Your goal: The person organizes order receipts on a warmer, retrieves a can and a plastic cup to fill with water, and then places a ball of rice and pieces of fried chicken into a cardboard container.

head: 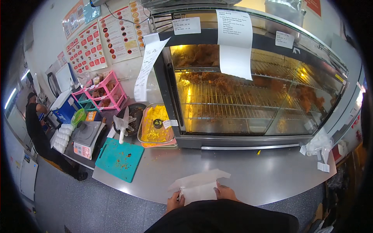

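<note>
A sheet of white paper point(201, 186), creased and raised along its far side, lies at the near edge of the steel counter point(247, 169). My left hand point(174, 201) pinches its left side between thumb and fingers. On the right side, my right hand point(225, 192) grips it with the thumb on top. Beyond the paper stands a lit glass food warmer point(227, 104) with fried pieces on its wire racks. To the left lies a teal cutting board point(119, 160) with brown crumbs.
A wire-mesh tray of yellow food point(157, 125), a black pan with a knife and plastic gloves point(129, 119), and a kitchen scale point(86, 137) stand left. Plastic bags point(319, 144) lie at the right end. Another person point(43, 137) stands far left.
</note>
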### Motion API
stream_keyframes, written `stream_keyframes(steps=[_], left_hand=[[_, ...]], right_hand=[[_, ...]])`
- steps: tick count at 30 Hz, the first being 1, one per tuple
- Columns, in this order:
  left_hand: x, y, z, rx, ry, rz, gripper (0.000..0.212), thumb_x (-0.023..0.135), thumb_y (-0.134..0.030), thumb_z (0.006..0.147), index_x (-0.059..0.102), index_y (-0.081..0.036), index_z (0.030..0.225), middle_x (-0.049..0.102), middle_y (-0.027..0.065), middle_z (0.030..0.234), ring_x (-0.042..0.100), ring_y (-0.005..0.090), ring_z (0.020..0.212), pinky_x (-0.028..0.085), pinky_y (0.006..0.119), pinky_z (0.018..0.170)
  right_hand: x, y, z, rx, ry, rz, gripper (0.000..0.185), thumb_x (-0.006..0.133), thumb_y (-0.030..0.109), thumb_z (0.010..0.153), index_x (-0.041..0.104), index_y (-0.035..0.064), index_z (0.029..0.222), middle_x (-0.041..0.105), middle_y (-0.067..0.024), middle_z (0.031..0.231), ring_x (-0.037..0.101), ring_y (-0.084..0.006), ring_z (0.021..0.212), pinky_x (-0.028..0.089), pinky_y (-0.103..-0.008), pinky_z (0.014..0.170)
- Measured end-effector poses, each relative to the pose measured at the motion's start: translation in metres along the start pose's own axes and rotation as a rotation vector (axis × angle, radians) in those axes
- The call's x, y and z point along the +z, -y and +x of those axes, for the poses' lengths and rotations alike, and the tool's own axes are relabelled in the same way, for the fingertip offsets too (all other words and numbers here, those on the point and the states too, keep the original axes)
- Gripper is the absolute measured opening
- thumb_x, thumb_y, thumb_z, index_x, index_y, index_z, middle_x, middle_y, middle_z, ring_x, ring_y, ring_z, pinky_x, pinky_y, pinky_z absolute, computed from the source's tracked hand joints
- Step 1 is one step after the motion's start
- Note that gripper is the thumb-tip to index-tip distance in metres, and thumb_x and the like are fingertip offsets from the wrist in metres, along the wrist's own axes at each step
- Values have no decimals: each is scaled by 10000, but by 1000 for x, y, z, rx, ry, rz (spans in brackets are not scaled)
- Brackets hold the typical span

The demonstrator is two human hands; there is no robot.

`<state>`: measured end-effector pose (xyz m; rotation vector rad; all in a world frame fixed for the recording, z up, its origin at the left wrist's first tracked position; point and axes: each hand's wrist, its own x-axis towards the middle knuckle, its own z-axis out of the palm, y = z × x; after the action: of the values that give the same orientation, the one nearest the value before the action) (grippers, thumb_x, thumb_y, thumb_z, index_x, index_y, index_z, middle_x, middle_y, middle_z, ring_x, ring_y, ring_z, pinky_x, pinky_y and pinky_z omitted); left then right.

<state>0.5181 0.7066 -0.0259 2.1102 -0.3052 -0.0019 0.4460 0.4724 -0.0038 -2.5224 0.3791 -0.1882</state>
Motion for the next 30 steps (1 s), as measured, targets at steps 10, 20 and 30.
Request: stream_keyframes(steps=[10,20,30], left_hand=[[7,-1,36,6,89,128,236,510,-159,805,497,-63,1020,614,177,772,606,335,723,474,410,626],[57,12,146,211,51,-27,408,521,-270,821,449,-18,1133,586,228,915,578,364,822,455,405,710],[-20,71,103,223,189,-334,501,521,-241,847,349,-24,1264,498,202,1141,522,266,1012,424,322,824]], right_hand=[[13,-22,9,-6,27,-109,306,465,195,823,504,30,1077,583,-160,692,573,-353,611,461,-430,543],[17,-34,97,223,-159,-190,322,406,210,856,490,51,1124,612,-169,777,596,-339,701,470,-437,607],[54,-32,101,96,-238,-366,591,453,263,851,219,-39,1302,259,-230,1336,237,-333,1253,225,-390,1018]])
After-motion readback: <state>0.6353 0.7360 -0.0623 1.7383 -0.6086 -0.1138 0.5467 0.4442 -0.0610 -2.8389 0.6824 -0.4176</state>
